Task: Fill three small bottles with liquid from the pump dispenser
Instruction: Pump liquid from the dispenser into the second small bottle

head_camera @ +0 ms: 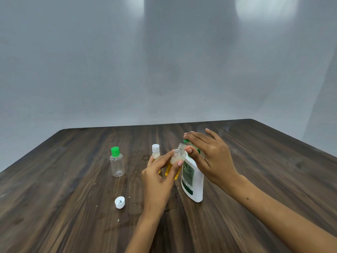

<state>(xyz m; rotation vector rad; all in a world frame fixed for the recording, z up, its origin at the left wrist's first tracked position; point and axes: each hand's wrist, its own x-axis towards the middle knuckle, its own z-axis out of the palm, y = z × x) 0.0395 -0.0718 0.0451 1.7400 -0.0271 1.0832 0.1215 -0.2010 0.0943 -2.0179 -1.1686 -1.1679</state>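
Note:
My left hand [160, 177] holds an uncapped small clear bottle [177, 157], tilted, with yellow liquid in its lower part and foam above. Its open neck sits just under the green pump head of the white pump dispenser [193, 181]. My right hand [209, 154] rests palm-down over that pump head, fingers spread, hiding most of it. Behind my left hand stands a second small bottle [156, 151] with a white cap and yellowish liquid. A third bottle [117, 162], clear, looks empty and has a green cap; it stands upright to the left.
A loose white cap [120, 202] lies open side up on the dark wooden table [63, 189] at the front left. The table's far edge runs along a plain grey wall.

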